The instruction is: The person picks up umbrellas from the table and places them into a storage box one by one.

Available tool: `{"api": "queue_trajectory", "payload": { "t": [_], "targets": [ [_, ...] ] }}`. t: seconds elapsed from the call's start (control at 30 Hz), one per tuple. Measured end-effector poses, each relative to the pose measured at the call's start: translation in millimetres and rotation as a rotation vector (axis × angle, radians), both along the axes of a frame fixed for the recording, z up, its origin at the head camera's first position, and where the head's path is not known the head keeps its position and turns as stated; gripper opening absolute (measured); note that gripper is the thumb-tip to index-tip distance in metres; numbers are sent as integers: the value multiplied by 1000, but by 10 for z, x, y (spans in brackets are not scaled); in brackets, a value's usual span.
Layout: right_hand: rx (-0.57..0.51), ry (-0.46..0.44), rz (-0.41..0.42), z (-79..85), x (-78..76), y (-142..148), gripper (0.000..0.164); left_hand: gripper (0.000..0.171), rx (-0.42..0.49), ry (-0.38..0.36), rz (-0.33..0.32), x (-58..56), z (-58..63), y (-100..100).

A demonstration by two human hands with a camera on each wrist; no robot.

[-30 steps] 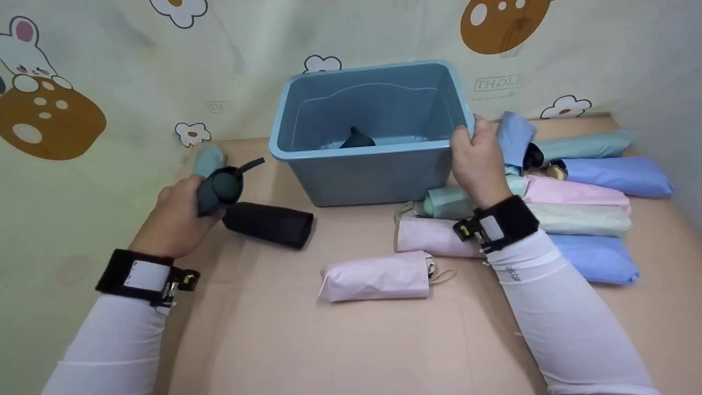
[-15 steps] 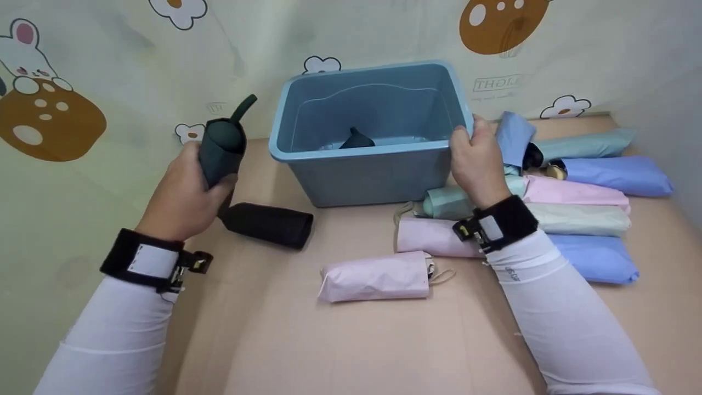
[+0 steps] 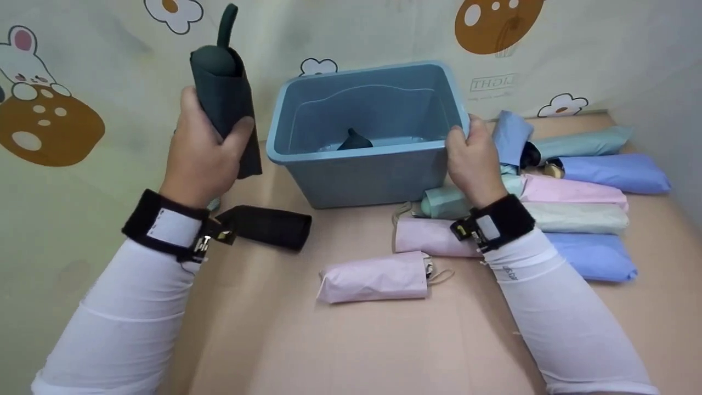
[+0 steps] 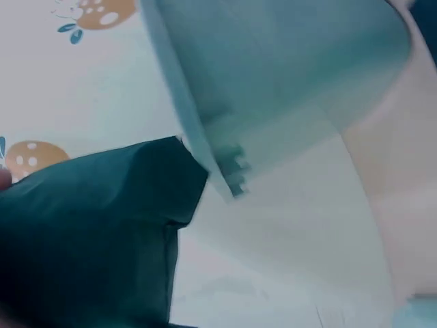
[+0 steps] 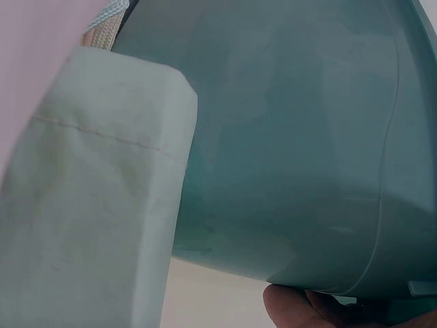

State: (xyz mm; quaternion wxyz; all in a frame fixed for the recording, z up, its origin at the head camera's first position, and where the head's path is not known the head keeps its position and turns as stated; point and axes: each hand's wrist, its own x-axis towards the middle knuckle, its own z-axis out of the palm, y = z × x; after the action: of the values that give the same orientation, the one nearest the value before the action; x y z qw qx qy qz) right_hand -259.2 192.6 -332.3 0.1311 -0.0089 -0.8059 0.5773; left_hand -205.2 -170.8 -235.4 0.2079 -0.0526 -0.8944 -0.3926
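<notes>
Head view: L of blue bin (image 3: pixel 378 181), black folded umbrella (image 3: pixel 271 226) lies on tan tabletop (image 3: pixel 351 345) near bin's front-L corner, one end partly hidden by L wristband (image 3: pixel 171 225). In bin, dark pointed item (image 3: pixel 355 141), lower part hidden by front wall. In front of bin, lt pink umbrella (image 3: pixel 375 278) w/ cord loop. At bin's front-R corner, 2nd pink umbrella (image 3: pixel 430 237) + mint umbrella (image 3: pixel 447 202), both partly covered by R hand/arm; further R of bin, pile of blue, teal, pink + pale-green umbrellas (image 3: pixel 573 191).

L hand (image 3: pixel 205 142) wrapped round dark-green folded umbrella (image 3: pixel 222 93), raised L of bin, strap end up, slight tilt, thumb on bin side; can't tell if it touches rim. R hand (image 3: pixel 474 159) grips bin's rim, front-R corner, fingers curled over.
</notes>
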Motion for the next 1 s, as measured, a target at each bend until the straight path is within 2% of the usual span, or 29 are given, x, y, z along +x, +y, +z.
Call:
{"api": "queue_trajectory", "payload": {
  "t": [0.2, 0.33, 0.5, 0.73, 1.0],
  "targets": [
    [0, 27, -7, -26, -21, -11, 52, 62, 113, 78, -39, -170, 50, 185],
    [-1, 17, -2, -32, -19, -20, 52, 64, 144, 74, -60, -283, 44, 283],
    [6, 7, -2, -24, -12, -32, 52, 63, 139, 40, -64, -394, 0, 360],
    [0, 0, -1, -12, 1, -39, 52, 63, 110, -19, -63, -472, -113, 384],
    [6, 3, 5, 3, 8, -19, 51, 65, 114, -31, -72, -515, -143, 360]
  ]
}}
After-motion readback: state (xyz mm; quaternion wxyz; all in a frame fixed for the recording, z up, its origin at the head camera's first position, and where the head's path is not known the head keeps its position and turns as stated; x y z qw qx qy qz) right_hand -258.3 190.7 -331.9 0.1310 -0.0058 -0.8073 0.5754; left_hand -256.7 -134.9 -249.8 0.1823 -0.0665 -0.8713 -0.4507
